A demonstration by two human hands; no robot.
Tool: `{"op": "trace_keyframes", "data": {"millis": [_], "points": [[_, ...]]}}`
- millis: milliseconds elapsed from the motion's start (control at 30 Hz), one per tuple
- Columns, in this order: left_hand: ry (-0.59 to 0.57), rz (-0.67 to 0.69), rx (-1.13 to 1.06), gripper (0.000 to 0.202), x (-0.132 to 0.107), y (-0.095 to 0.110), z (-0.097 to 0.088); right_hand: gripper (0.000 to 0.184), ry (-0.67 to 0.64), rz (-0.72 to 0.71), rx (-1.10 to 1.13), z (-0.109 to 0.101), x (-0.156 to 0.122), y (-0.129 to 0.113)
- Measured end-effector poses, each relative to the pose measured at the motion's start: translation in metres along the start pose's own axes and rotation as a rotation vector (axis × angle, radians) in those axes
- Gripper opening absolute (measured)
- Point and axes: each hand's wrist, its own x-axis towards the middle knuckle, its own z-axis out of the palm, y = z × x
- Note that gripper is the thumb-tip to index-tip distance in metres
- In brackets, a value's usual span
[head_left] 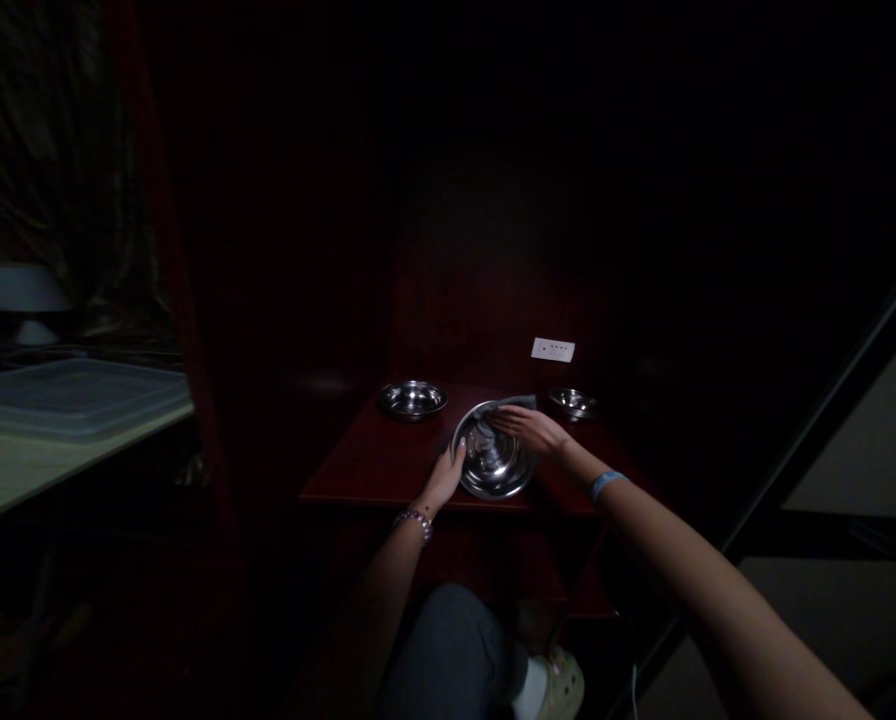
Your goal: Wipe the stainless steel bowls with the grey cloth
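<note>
Left grip (442,478) closed on the rim of a shiny metal bowl (497,472), right grip (536,429) laid over a grey cloth (521,402) at its inner side.

The left thumb lies inside the rim; the bowl tilts, its hollow facing the wearer, near the front edge of a dark red counter (377,465). The right fingers stretch nearly straight over the cloth; in this dim light I cannot tell whether they pinch it or only press it. Farther back on the counter, a shallow metal dish (413,400) sits to the left and a smaller metal bowl (572,403) to the right, both well apart from the hands. A white panel (553,349) shows on the wall behind. Far left, a clear plastic container (80,398) rests on a pale tabletop (110,440), near a white lamp (19,288).
</note>
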Motion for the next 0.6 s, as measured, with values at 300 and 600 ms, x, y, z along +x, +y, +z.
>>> {"op": "trace_keyframes", "data": {"millis": [300,600], "points": [[-0.039,-0.008,0.024,0.061,-0.002,0.002,-0.003,0.059,0.072,0.127,-0.244,0.015,-0.039,-0.012],[-0.033,0.007,0.064,0.065,-0.003,-0.003,0.000,0.047,0.176,0.419,-0.177,0.067,-0.065,-0.082]]}}
